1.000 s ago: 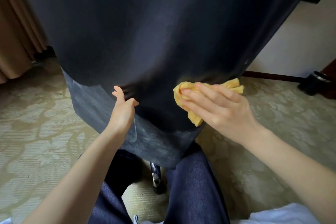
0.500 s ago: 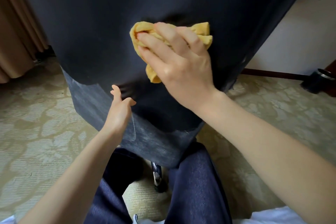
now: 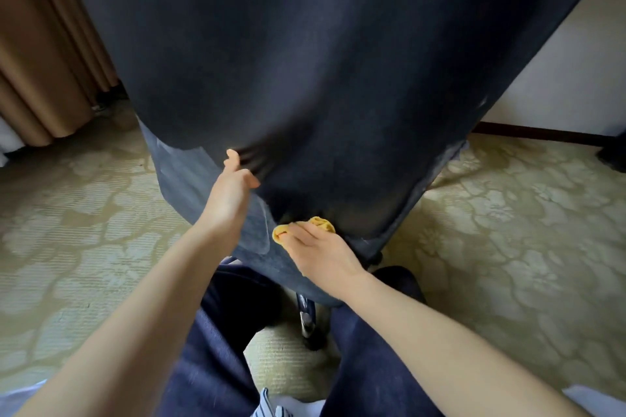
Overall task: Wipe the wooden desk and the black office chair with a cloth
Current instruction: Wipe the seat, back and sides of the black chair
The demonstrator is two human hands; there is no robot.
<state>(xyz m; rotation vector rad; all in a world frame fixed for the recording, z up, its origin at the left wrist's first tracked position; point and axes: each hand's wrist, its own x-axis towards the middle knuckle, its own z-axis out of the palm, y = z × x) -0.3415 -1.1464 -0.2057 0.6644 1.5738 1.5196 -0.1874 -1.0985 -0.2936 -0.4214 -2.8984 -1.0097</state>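
Observation:
The back of the black office chair [image 3: 321, 61] fills the upper middle of the view, its dark fabric dusty grey along the lower edge. My right hand [image 3: 320, 256] presses a bunched yellow cloth [image 3: 318, 223] against the bottom of the chair back. My left hand [image 3: 230, 196] pinches the chair's fabric at its lower left, fingers closed on a fold. The wooden desk is out of sight.
Patterned beige carpet [image 3: 508, 230] spreads on both sides. A brown curtain [image 3: 44, 61] hangs at the far left. A white wall with a dark skirting board [image 3: 542, 132] runs at the right. A chair caster [image 3: 308, 318] shows between my dark-trousered legs.
My right hand swept the cloth up to the middle of the chair back, then down to its bottom edge. My left hand kept its hold on the fabric.

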